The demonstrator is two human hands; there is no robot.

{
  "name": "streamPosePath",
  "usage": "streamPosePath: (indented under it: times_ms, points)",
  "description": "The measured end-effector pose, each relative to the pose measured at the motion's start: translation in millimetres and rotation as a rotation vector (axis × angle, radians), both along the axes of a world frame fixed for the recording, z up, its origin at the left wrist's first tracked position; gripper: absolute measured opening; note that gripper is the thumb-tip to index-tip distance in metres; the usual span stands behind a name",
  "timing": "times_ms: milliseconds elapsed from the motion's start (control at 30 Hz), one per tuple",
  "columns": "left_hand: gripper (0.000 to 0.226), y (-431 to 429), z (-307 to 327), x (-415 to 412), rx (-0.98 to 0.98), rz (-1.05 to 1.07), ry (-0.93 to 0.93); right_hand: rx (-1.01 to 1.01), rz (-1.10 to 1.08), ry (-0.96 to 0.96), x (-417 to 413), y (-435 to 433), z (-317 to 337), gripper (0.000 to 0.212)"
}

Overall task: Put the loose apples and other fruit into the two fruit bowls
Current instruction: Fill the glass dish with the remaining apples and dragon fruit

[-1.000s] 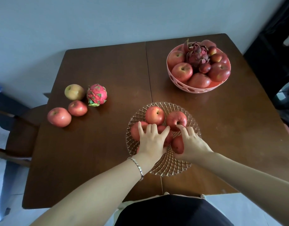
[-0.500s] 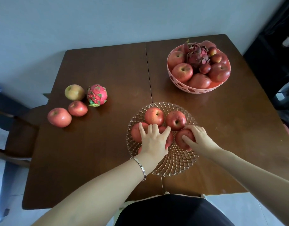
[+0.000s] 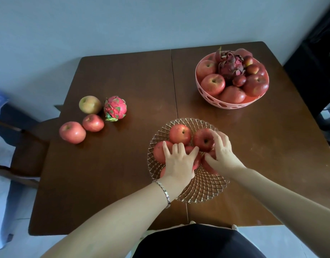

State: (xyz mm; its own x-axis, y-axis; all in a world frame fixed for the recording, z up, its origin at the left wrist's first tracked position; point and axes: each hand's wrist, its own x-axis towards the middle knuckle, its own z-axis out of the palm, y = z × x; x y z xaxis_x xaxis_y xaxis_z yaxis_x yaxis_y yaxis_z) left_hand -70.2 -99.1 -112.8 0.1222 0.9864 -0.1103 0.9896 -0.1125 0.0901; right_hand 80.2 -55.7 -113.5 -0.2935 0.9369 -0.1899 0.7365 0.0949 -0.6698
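A clear cut-glass bowl (image 3: 203,192) stands on the near middle of the brown table (image 3: 123,75) and holds several red apples, among them one at the back (image 3: 180,134) and one at the back right (image 3: 204,139). My left hand (image 3: 179,162) lies flat on the near apples with its fingers spread, gripping nothing. My right hand (image 3: 223,153) curls over a red apple (image 3: 209,164) at the bowl's right side, its fingers touching the back right apple. A pink bowl (image 3: 229,105) at the far right is heaped with apples and a dark dragon fruit (image 3: 230,67).
Loose fruit lies at the table's left: a yellow-green apple (image 3: 90,104), a pink dragon fruit (image 3: 115,108), a small red apple (image 3: 93,122) and a larger red apple (image 3: 72,132). A wooden chair (image 3: 26,146) stands past the left edge. The wall runs behind the table.
My right hand has carried a red apple from the bowl's near side up to its right side, against the back right apple. My left hand has stayed on the near apples.
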Motion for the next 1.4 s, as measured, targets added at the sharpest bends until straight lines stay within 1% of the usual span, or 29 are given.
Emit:
streamPosePath:
  times_ms: [100, 167, 267, 367, 533, 600, 700, 767, 833, 933, 1000, 1067, 1133, 1200, 1233, 1267, 1333, 1400]
  points:
    - [0.073, 1, 2, 1, -0.018, 0.006, 0.0, -0.083, 0.057, -0.135, -12, 21, 6, 0.089]
    - [0.074, 1, 4, 1, -0.017, 0.009, -0.009, -0.139, 0.058, -0.216, -18, 32, 6, 0.092]
    - [0.078, 0, 4, -1, 0.023, 0.012, 0.02, -0.113, 0.068, -0.281, -22, 42, 6, 0.091]
    - [0.071, -1, 1, -6, 0.075, 0.001, -0.007, -0.063, 0.102, -0.259, -16, 46, 6, 0.088]
    - [0.07, 0, 0, -7, 0.021, -0.012, -0.03, -0.155, 0.13, -0.15, -4, 50, 9, 0.09]
    - [0.071, 0, 1, -6, -0.015, -0.015, -0.027, -0.161, 0.166, -0.181, -6, 54, 11, 0.092]
    - [0.076, 0, 3, -2, -0.041, -0.03, -0.015, -0.143, 0.239, -0.267, -11, 59, 14, 0.085]
    - [0.075, -1, 4, 0, -0.033, -0.031, -0.009, -0.141, 0.252, -0.263, -11, 59, 15, 0.082]
    - [0.074, -3, 3, 0, 0.013, -0.024, -0.004, -0.146, 0.247, -0.245, -9, 58, 15, 0.083]
    - [0.063, -4, 0, -4, 0.071, -0.036, -0.026, -0.157, 0.259, -0.244, -7, 55, 16, 0.087]
    - [0.055, -2, 0, -7, 0.061, -0.053, -0.06, -0.16, 0.263, -0.266, -10, 50, 18, 0.088]
    - [0.049, -1, 0, -14, 0.018, -0.055, -0.137, -0.094, 0.267, -0.274, -15, 43, 21, 0.086]
    - [0.041, -2, 5, -27, 0.024, -0.049, -0.26, 0.005, 0.288, -0.233, -24, 35, 26, 0.077]
    - [0.033, -4, 12, -46, 0.106, -0.05, -0.37, 0.075, 0.293, -0.184, -34, 30, 33, 0.064]
    - [0.03, -6, 16, -61, 0.159, -0.034, -0.395, 0.113, 0.296, -0.169, -41, 29, 36, 0.059]
    - [0.028, -8, 19, -74, 0.205, -0.002, -0.398, 0.139, 0.294, -0.162, -46, 28, 38, 0.055]
    - [0.028, -8, 23, -111, 0.274, 0.112, -0.341, 0.168, 0.297, -0.123, -63, 30, 45, 0.05]
    - [0.035, -4, 26, -154, 0.279, 0.283, -0.255, 0.172, 0.306, -0.073, -85, 35, 51, 0.045]
